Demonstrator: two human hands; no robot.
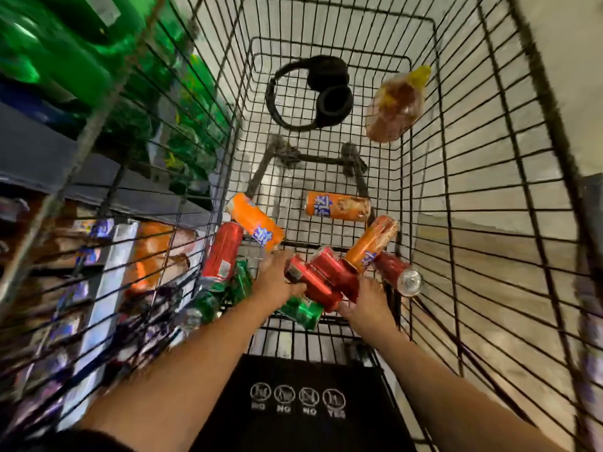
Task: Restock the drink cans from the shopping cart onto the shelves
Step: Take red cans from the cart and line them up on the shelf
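Inside the cart [456,190], both hands reached into the can pile near its seat flap [303,402], the left hand [277,282] and right hand [367,305] gripping red cans [321,278], fingers curled around them, orange cans [337,207] lying beyond.

Shop aisle: wire shopping cart [456,158], stocked shelves [98,177] of green bottles [58,60] alongside.

Bright, even light — heavy motion blur on the left shelves [65,197], wide-angle bending at the edges.
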